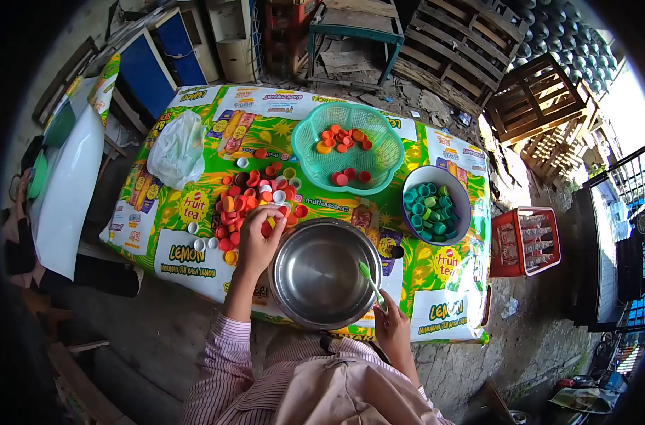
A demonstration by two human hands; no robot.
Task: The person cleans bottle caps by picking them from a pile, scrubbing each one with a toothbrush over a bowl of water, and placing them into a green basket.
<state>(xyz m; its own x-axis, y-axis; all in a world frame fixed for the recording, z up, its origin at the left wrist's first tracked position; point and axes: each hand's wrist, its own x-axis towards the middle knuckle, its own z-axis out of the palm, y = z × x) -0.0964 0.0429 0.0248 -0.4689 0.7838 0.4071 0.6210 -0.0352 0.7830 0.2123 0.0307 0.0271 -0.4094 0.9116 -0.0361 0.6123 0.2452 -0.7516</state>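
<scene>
My left hand is at the near edge of a heap of bottle caps, mostly red and orange with some white and yellow. Its thumb and fingers are pinched round a red bottle cap, partly hidden by the fingers. In my right hand is the white handle end of a toothbrush, its green head tilted over the rim of a metal bowl. No water or caps show inside this bowl. A green plastic basket beyond it holds red and orange caps.
A white bowl of green caps stands to the right. At the back left lies a white plastic bag. The tablecloth is printed green and yellow. A red bottle crate is on the floor at right; another person's arm shows far left.
</scene>
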